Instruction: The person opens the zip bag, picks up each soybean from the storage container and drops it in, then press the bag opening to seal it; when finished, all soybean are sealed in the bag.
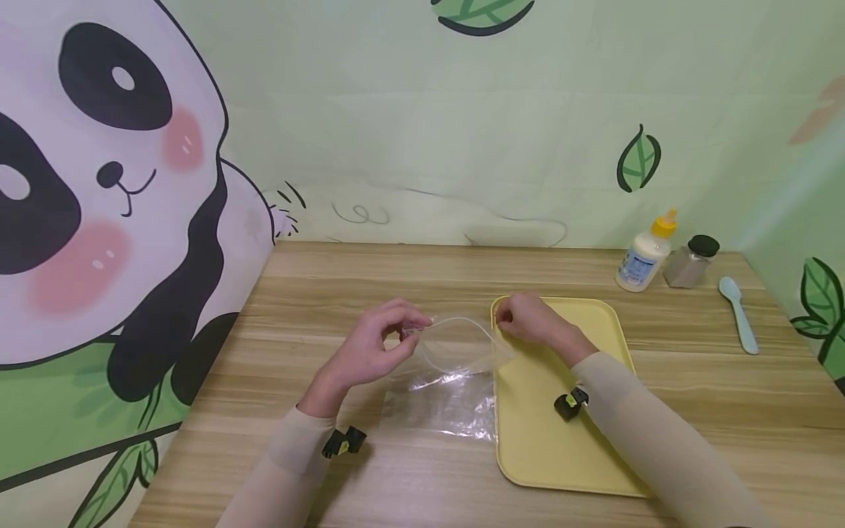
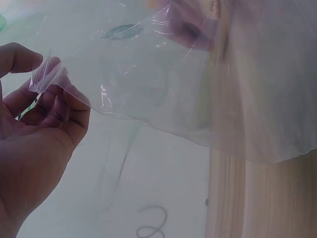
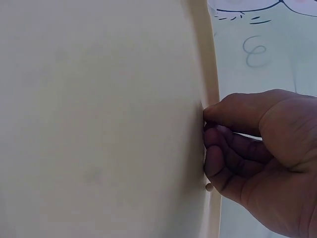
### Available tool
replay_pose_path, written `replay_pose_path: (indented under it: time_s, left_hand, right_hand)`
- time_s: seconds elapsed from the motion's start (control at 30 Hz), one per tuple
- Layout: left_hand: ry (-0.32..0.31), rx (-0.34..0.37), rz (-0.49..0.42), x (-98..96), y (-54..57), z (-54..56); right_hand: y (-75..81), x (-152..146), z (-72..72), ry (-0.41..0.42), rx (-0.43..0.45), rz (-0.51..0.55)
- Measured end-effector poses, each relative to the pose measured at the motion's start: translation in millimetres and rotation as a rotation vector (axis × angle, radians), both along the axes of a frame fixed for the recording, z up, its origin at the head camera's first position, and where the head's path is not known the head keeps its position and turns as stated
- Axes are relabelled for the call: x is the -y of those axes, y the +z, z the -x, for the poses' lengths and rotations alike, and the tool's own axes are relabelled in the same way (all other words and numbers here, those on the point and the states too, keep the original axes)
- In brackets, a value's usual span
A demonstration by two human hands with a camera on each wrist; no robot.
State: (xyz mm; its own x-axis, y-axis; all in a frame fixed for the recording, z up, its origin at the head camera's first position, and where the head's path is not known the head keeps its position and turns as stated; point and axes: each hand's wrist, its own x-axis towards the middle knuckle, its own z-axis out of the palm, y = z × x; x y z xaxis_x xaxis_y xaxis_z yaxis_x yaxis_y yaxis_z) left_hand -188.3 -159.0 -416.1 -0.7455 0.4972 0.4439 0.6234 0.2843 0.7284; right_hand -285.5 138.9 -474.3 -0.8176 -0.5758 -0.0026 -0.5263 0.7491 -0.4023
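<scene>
My left hand (image 1: 376, 348) pinches one side of the mouth of a clear plastic bag (image 1: 442, 411), held open in a loop. The bag's lower part lies on the table, and its right side reaches the tray's left edge. In the left wrist view the bag (image 2: 148, 94) spreads out from the fingers. My right hand (image 1: 531, 319) is at the far left corner of a yellow tray (image 1: 554, 455). Its fingers are curled with the tips against the tray's rim; whether they grip anything is hidden. Beside them in the right wrist view is a small round tan thing (image 3: 209, 187).
At the back right stand a white bottle (image 1: 640, 260) with a yellow nozzle cap and a clear jar (image 1: 689, 262) with a black lid. A pale blue spoon (image 1: 739, 315) lies to their right. A printed panda backdrop (image 1: 396, 147) rises behind the wooden table (image 1: 330, 271).
</scene>
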Motion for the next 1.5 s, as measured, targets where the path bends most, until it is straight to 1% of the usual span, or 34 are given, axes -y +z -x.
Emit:
replay_pose_path:
  time_s: [0.17,0.33,0.5,0.6,0.73,0.93,1.1,1.33,1.5]
  left_hand:
    - [-0.012,-0.002,-0.005,-0.1,1.1,-0.3]
    - [-0.026,-0.005,-0.022,0.3,-0.9,0.2]
    - [-0.024,-0.013,-0.025,-0.7,0.2,-0.4]
    - [-0.025,-0.015,-0.024,-0.7,-0.3,0.2]
    - [-0.027,-0.016,-0.022,-0.3,-1.1,1.2]
    - [-0.028,-0.005,-0.024,0.0,-1.9,2.2]
    - [-0.030,-0.001,-0.026,-0.5,-0.9,2.2]
    - [-0.031,0.002,-0.026,-1.0,-0.4,1.4]
    - [-0.033,0.013,-0.032,-0.9,-1.0,0.7]
  right_hand:
    - [-1.8,-0.5,0.2,-0.002,-0.007,-0.006]
    - [-1.8,-1.1,-0.7,-0.001,-0.016,0.002]
    - [2.8,-2.3,-3.9,-0.018,-0.013,0.033]
    - [7.4,-3.5,-6.1,-0.024,-0.025,0.064]
    - [17.2,-3.8,-9.2,-0.026,-0.037,0.101]
    - [36.2,-1.4,-17.2,-0.039,-0.052,0.155]
    - [48.0,0.8,-24.5,-0.043,-0.096,0.201]
    - [65.9,4.7,-40.3,-0.048,-0.137,0.245]
    - [77.3,8.2,-52.3,-0.010,-0.206,0.282]
